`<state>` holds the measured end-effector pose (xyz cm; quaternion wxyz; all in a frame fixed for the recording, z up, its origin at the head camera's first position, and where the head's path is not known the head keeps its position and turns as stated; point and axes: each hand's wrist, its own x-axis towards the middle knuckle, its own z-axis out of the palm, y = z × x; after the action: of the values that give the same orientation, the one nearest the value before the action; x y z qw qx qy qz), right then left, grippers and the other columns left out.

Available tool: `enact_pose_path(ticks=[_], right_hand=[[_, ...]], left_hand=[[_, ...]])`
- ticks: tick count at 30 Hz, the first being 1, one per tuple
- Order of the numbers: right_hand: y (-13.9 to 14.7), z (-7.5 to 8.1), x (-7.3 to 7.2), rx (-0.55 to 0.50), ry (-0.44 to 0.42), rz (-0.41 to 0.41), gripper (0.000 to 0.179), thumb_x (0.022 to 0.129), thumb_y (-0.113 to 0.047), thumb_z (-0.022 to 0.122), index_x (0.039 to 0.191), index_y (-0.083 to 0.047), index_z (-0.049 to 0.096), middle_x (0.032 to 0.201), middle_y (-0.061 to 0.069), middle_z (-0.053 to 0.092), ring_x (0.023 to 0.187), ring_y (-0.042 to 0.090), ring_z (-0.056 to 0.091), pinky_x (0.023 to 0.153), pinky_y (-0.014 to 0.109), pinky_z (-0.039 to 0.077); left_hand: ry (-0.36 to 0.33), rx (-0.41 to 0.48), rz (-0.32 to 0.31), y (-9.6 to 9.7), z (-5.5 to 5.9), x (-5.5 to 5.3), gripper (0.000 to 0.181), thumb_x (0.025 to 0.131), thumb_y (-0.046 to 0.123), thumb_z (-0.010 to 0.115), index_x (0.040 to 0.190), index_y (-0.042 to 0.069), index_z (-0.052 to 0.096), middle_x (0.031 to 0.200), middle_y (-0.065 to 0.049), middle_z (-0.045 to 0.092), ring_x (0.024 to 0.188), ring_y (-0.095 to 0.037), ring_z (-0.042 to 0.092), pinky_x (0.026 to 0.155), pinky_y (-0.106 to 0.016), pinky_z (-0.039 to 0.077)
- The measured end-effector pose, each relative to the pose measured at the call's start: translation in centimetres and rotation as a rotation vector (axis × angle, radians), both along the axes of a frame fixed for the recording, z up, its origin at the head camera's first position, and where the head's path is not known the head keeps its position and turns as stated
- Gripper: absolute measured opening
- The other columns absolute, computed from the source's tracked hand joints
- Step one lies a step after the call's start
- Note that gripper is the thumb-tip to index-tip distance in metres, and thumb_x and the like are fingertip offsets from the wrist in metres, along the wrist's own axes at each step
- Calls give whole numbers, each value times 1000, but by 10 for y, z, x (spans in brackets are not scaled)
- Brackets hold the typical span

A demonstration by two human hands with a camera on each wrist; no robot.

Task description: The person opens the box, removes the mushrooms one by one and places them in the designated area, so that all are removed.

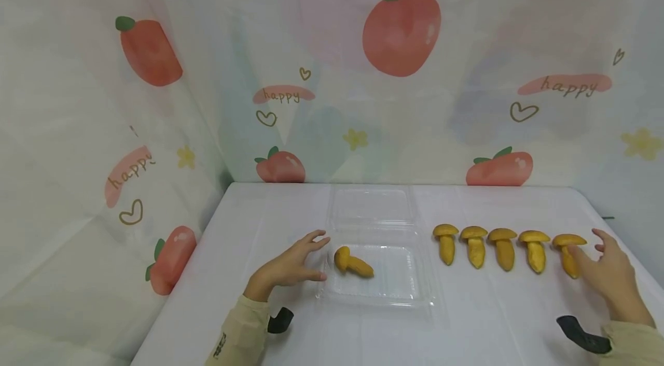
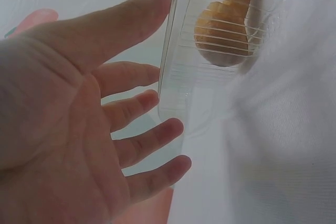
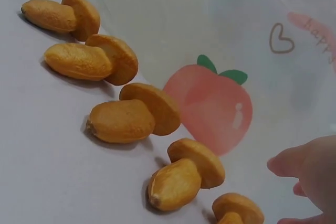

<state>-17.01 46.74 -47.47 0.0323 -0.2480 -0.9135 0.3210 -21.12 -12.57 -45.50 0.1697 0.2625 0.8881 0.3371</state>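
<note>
A clear plastic box (image 1: pixel 384 301) lies with its hinged lid (image 1: pixel 370 204) folded back, and one yellow mushroom (image 1: pixel 358 265) lies on its side within. My left hand (image 1: pixel 290 262) is at the box's left wall, fingers spread and nothing in its grasp; the left wrist view shows the fingertips right by the wall (image 2: pixel 169 51), though contact is unclear. My right hand (image 1: pixel 607 268) reaches around the rightmost mushroom (image 1: pixel 569 239) of a row, its thumb overlapping that mushroom in the head view. In the right wrist view the fingers (image 3: pixel 294 161) stand apart from the mushroom caps.
Several more yellow mushrooms (image 1: pixel 504 248) lie in a row right of the box, caps toward the back wall. A white cloth (image 1: pixel 384 337) covers the table. Printed sheets (image 1: pixel 332 37) hang behind and on the left. Black straps (image 1: pixel 583 336) show at both wrists.
</note>
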Motion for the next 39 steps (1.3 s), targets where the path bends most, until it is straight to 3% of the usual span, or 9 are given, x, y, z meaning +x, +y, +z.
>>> enact_pose_path(ticks=[6,15,22,28,32,39], right_hand=[[-14,15,2,41,68,21,75,106,-32,42,158,6,4,150,48,19,131,67,28,101,77,35],[-42,27,-4,25,84,119,77,106,-32,46,159,4,3,149,48,20,130,66,27,101,78,35],[-63,24,-4,110,212,242,73,105,-25,52,157,8,13,137,51,34,116,65,39,91,78,42],[-83,26,-7,88,202,310,75,104,-28,55,158,4,15,140,47,34,122,64,36,90,80,40],[-95,27,-7,126,266,375,71,103,-25,57,156,6,22,134,46,40,117,61,41,89,78,41],[-119,28,-5,51,297,485,68,102,-22,59,156,5,25,136,43,43,117,59,44,89,75,44]], left_hand=[[-5,-3,-2,0,0,0,81,89,21,79,157,5,36,167,-14,24,154,-39,24,122,-60,27],[-3,15,-15,-2,0,1,81,89,19,79,156,4,36,167,-17,22,155,-40,22,122,-61,26],[2,14,-28,-2,-1,0,81,89,20,78,156,3,36,167,-17,23,154,-41,23,122,-61,26],[21,8,-41,-3,1,-1,81,90,20,78,156,2,36,166,-19,23,153,-43,25,120,-63,27],[16,3,-30,-3,2,0,81,89,20,78,156,3,36,167,-17,24,153,-42,24,121,-63,27],[7,2,-30,-2,2,-1,82,89,23,78,156,4,36,167,-16,23,154,-41,23,122,-61,26]])
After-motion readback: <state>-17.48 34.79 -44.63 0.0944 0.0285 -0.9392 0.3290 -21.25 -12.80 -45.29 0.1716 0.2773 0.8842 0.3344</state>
